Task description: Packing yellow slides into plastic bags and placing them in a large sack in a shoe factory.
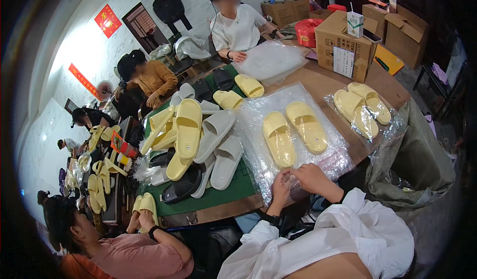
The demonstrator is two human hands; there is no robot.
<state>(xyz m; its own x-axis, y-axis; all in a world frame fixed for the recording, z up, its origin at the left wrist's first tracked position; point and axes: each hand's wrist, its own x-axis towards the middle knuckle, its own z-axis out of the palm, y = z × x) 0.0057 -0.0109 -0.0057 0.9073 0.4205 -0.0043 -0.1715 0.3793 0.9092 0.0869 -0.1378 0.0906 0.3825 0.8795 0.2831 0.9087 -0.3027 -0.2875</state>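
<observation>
A pair of yellow slide slippers (pixel 278 142) lies side by side inside a clear plastic bag (pixel 304 165), on top of a stack of similar clear bags (pixel 251 130). At the near edge of that bag, my left hand (pixel 281 187) has its fingers closed in a pinch on the plastic. Beside it, my right hand (pixel 313 178) is also closed, its fingertips meeting the bag edge close to the slipper heels. The exact grip of the fingertips is partly hidden. A second bagged yellow pair (pixel 355 112) rests to the right.
Loose yellow, grey and black slippers (pixel 228 159) are piled on a green mat (pixel 218 199) to the left. A cardboard box (pixel 343 43) with a drink carton (pixel 355 24) stands at the far right. A large grey-green sack (pixel 422 174) hangs open beside the table. Several people work around.
</observation>
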